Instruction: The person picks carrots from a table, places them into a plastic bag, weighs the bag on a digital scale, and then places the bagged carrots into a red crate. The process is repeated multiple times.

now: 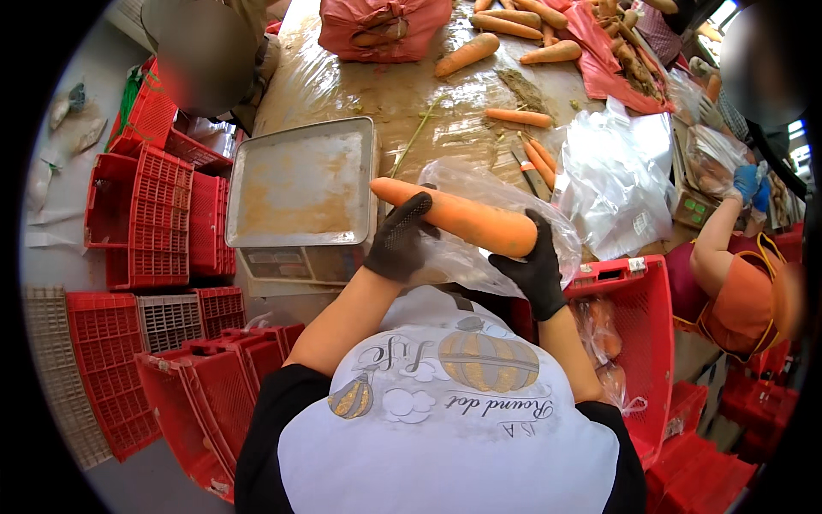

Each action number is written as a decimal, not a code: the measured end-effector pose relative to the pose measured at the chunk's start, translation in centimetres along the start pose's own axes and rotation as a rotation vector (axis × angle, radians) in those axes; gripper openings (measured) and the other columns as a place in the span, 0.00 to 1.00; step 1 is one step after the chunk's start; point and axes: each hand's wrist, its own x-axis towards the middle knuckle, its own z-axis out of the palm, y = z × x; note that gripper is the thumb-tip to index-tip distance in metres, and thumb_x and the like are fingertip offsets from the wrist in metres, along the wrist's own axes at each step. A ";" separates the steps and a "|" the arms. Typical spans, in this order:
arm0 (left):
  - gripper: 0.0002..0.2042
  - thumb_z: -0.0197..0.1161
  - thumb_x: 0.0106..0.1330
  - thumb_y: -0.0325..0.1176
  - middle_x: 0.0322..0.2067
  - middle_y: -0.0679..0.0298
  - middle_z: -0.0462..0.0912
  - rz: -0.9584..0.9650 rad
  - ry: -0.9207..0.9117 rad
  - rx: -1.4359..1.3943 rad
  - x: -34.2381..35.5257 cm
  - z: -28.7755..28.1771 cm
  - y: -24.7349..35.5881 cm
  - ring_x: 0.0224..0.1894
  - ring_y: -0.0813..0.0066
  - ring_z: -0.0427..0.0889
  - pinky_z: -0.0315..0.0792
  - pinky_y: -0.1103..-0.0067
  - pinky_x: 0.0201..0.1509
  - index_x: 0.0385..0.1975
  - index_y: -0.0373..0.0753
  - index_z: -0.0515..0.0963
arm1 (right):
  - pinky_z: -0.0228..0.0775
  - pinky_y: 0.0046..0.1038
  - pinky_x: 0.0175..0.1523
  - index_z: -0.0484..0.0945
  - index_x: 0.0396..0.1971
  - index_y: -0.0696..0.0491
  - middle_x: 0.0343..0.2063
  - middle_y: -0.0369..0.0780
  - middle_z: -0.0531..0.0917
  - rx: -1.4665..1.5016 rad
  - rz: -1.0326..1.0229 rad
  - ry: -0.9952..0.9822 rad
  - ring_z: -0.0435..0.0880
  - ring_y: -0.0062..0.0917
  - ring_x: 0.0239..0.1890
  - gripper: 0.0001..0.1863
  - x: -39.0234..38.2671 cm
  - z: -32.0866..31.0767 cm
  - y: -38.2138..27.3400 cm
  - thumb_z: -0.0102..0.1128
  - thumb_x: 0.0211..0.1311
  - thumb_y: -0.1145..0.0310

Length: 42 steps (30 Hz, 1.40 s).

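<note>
One large carrot [462,218] is held nearly level before me, its tip to the left. My left hand [401,242], in a black glove, grips it near the narrow end. Also black-gloved, my right hand [538,270] is closed about the thick end. A clear plastic bag [462,267] hangs loosely behind and below the carrot; whether either hand also pinches it is hard to tell. Left of my hands stands a scale [300,193] with a dirty metal pan. A knife [533,176] lies beyond the bag, beside small carrots [541,158].
Clear bags [616,180] are stacked to the right. Several loose carrots [505,26] and a red sack [385,30] lie farther up the table. A red crate [634,343] holding bagged carrots stands at my right; red crates [163,218] crowd the left. Co-workers stand around the table.
</note>
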 end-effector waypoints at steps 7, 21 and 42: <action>0.27 0.60 0.56 0.41 0.42 0.61 0.75 0.056 -0.131 0.251 -0.5 -0.7 1.8 0.32 0.75 0.75 0.70 0.81 0.34 0.54 0.37 0.64 | 0.67 0.34 0.54 0.62 0.53 0.57 0.49 0.43 0.72 0.878 0.425 -0.152 0.72 0.31 0.51 0.33 0.9 -2.4 -0.4 0.65 0.44 0.75; 0.19 0.63 0.53 0.30 0.42 0.59 0.76 0.519 0.055 1.074 0.9 -3.7 3.0 0.45 0.67 0.74 0.69 0.76 0.48 0.46 0.34 0.72 | 0.62 0.27 0.55 0.67 0.49 0.57 0.45 0.40 0.74 0.516 0.211 -0.198 0.71 0.25 0.50 0.37 2.3 -3.6 6.8 0.66 0.29 0.79; 0.30 0.63 0.52 0.37 0.55 0.52 0.65 0.186 -0.228 1.313 2.4 -1.3 -4.8 0.61 0.52 0.58 0.53 0.66 0.64 0.58 0.47 0.63 | 0.63 0.30 0.56 0.69 0.52 0.50 0.50 0.43 0.73 -0.661 0.346 -0.902 0.73 0.36 0.50 0.30 8.6 -8.1 4.7 0.65 0.46 0.61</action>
